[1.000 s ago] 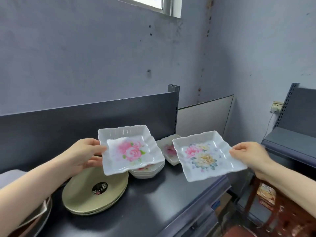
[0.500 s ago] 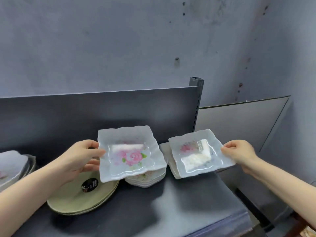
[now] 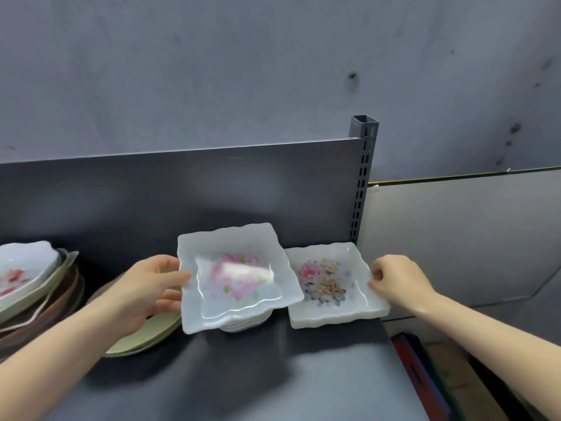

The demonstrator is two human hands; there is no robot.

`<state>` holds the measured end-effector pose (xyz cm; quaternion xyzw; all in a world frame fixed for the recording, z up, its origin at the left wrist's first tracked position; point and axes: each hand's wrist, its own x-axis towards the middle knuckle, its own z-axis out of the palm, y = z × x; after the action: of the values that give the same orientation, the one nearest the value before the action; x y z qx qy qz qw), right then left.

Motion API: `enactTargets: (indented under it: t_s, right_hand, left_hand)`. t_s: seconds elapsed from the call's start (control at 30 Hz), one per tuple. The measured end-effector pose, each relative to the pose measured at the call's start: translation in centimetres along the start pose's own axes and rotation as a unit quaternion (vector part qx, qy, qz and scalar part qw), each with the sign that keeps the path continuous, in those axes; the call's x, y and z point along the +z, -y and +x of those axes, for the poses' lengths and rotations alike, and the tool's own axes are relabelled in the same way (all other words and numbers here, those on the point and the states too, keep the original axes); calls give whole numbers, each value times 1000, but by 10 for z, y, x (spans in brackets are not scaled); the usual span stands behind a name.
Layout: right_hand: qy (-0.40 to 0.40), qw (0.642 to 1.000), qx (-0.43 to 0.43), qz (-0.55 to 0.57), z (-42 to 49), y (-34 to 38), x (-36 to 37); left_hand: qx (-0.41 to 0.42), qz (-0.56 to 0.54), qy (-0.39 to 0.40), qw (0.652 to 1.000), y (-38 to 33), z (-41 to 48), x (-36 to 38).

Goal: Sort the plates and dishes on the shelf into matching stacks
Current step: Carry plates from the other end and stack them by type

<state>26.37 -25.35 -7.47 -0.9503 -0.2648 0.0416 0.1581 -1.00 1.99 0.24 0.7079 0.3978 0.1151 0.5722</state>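
My left hand grips the left rim of a white square dish with a pink rose, held just over a stack of white square dishes. My right hand pinches the right rim of a white square dish with pink and cream flowers. That dish rests on another like it at the right end of the dark shelf. The two dishes overlap slightly at their near edges.
Round olive-green plates lie under my left hand. At the far left stands a mixed pile of white, green and brown dishes. A dark back panel and a slotted post close the shelf's rear and right end.
Both dishes have come down toward the shelf. The flowered dish in my right hand has settled onto the right stack; the rose dish has dropped to just above the middle stack. The view has shifted left.
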Motion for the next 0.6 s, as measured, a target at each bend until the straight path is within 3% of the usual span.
enactTargets:
  t_s: [0.13, 0.2, 0.3, 0.33, 0.53, 0.6]
  right_hand:
    - [-37, 998, -54, -27, -4, 6, -14]
    - [-80, 990, -97, 67, -9, 20, -25]
    - [14, 947, -56, 316, -24, 48, -38]
    - [28, 934, -49, 353, -28, 53, -38]
    - [-59, 910, 14, 409, -42, 46, -44]
    - [-90, 903, 40, 418, -44, 39, -42]
  left_hand:
    - [-8, -11, 16, 1000, -6, 4, 24]
    - [-5, -18, 22, 1000, -11, 7, 38]
    - [-2, -38, 35, 999, -17, 9, 62]
    - [-3, -50, 42, 998, -19, 9, 70]
    - [33, -94, 67, 993, -27, 10, 100]
    - [64, -98, 37, 992, -24, 10, 100]
